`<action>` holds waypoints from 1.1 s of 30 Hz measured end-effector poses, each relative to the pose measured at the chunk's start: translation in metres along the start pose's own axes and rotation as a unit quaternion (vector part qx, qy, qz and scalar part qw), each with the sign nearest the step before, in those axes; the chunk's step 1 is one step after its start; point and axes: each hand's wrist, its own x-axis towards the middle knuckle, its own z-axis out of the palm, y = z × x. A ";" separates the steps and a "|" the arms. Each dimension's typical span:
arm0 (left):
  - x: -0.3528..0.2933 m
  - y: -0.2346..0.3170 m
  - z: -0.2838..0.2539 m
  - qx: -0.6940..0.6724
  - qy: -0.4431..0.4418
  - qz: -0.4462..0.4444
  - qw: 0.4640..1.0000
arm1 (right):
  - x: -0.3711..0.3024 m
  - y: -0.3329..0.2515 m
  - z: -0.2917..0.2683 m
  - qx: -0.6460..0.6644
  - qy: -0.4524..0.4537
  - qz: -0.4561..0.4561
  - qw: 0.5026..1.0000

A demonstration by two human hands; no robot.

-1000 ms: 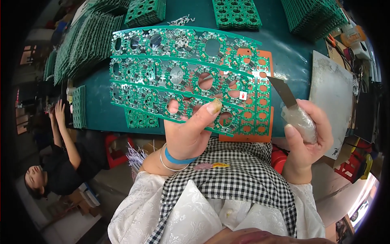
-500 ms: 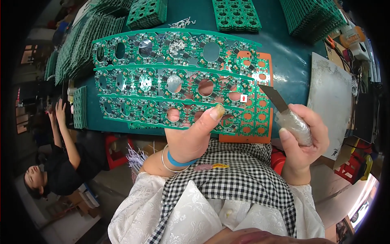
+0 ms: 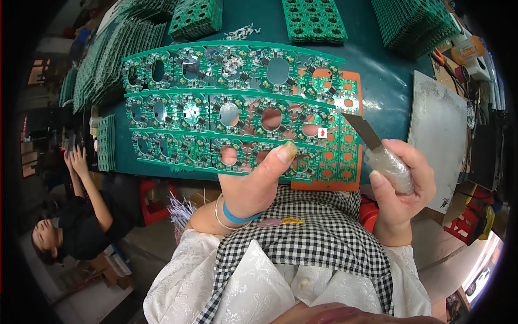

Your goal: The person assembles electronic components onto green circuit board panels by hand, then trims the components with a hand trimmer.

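Observation:
My left hand grips a large green circuit board panel from its near edge, thumb on top and the other fingers partly showing through the holes from below. The panel is held up above the table, with rows of round cut-outs and small parts, and a red arrow sticker near its right end. In my right hand is a knife with a flat blade and a handle wrapped in clear plastic. Its blade tip points up-left, close to the panel's right end. Whether it touches cannot be told.
An orange tray with a green panel lies under the right end. Stacks of green panels stand far left, with another stack far right. Small white pieces lie behind. A grey board lies right; a co-worker sits left.
The panel and my left hand have shifted very slightly. My right hand with the knife has barely moved. The co-worker's hands have come closer together.

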 end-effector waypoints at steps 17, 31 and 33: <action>0.001 0.004 0.005 0.001 0.039 -0.028 0.999 | -0.001 -0.002 0.000 -0.013 0.003 0.012 1.000; 0.003 0.003 0.008 0.027 0.028 -0.053 0.998 | -0.001 0.003 0.020 0.140 0.127 0.108 0.976; 0.004 -0.002 0.005 0.028 0.027 -0.049 0.998 | 0.001 0.004 0.022 0.151 0.130 0.044 0.979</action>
